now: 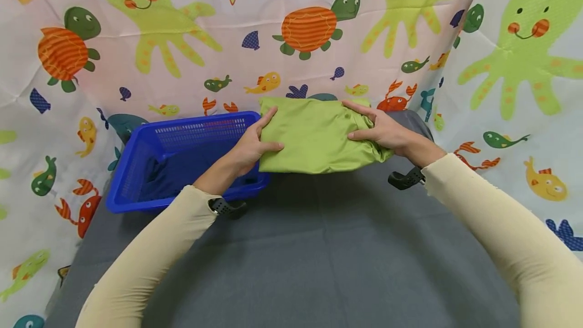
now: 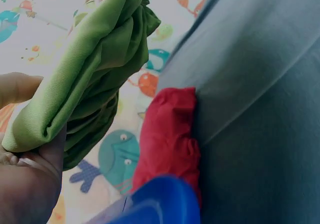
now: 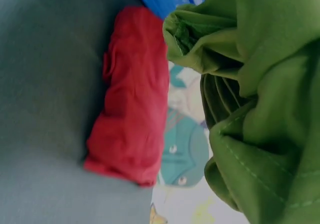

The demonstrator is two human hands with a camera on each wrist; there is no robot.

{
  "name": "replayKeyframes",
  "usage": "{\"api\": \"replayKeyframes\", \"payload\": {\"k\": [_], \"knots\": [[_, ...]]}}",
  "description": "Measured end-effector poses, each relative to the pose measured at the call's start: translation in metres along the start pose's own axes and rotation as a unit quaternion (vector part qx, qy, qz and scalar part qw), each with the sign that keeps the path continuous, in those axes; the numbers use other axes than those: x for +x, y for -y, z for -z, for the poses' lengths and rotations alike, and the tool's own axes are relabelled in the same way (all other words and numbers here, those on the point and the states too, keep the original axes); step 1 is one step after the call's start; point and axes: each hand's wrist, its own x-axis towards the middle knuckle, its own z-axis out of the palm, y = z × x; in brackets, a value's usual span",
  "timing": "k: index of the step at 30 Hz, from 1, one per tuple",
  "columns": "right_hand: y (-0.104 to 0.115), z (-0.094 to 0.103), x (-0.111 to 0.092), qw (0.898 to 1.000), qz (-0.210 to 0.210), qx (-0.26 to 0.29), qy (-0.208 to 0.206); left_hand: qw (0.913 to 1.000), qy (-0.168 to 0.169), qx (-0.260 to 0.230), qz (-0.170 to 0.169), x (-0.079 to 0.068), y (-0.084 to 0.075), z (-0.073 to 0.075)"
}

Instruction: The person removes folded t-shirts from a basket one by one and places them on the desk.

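Observation:
A folded light-green cloth (image 1: 314, 135) with stitched seams is held up above the grey table by both hands. My left hand (image 1: 246, 150) grips its left edge, thumb on top; the left wrist view shows the fingers underneath the fold. At the right end my right hand (image 1: 387, 128) pinches it, thumb and forefinger on the upper face, where the fabric bunches up. Loose folds hang from its underside in the right wrist view. Beyond it, a folded red cloth (image 3: 132, 101) lies on the table against the patterned curtain; the green cloth hides it in the head view.
A blue plastic basket (image 1: 119, 186) stands at the back left, behind my left forearm, with dark navy cloth (image 1: 182, 168) inside. The grey-covered table (image 1: 319, 267) stretches toward me. Curtains (image 1: 255, 70) printed with sea animals enclose the back and both sides.

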Motion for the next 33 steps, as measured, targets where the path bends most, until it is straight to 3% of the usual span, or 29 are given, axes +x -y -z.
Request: {"api": "replayKeyframes", "payload": {"k": [13, 19, 26, 33], "knots": [[-0.021, 0.043, -0.026, 0.998, -0.023, -0.052, -0.027, 0.9998, -0.017, -0.005, 0.007, 0.041, 0.024, -0.046], [-0.029, 0.056, -0.032, 0.998, -0.028, -0.047, -0.025, 0.9996, -0.013, 0.026, 0.006, 0.051, 0.027, -0.06], [-0.035, 0.072, -0.038, 0.994, -0.037, -0.086, -0.048, 0.9979, -0.017, 0.062, 0.008, 0.068, 0.028, -0.074], [-0.041, 0.091, -0.042, 0.987, -0.068, -0.138, -0.055, 0.9978, -0.023, 0.063, 0.006, 0.084, 0.034, -0.094]]}}
